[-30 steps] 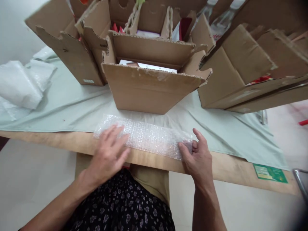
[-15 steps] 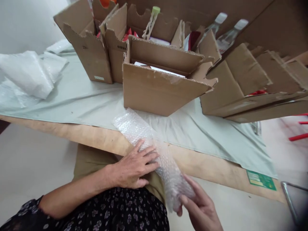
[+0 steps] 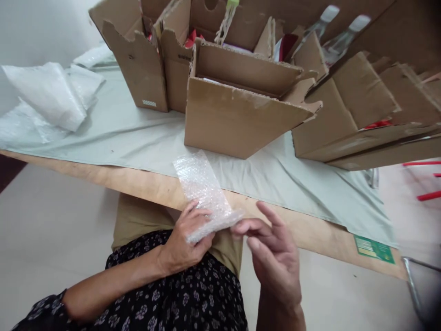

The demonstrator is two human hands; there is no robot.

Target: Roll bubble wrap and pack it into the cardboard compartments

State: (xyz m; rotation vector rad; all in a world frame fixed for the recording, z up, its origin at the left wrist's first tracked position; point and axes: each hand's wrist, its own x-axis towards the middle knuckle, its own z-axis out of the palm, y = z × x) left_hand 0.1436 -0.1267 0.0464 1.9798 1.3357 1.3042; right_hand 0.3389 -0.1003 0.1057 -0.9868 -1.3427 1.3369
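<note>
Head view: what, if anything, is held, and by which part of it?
The left hand holds the clear plastic bubble-wrap strip by its folded near end. The right hand is open beside it; contact is unclear.

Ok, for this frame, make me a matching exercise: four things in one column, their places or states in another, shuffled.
1. Bubble-wrap strip
2. Green card
3. Two bottles
4. Loose wrap sheets

A. White-capped, at the back
B. On the cloth, far left
C. Held by the left hand
D. On the wooden edge, right side

Pairs: 1-C, 2-D, 3-A, 4-B
</note>
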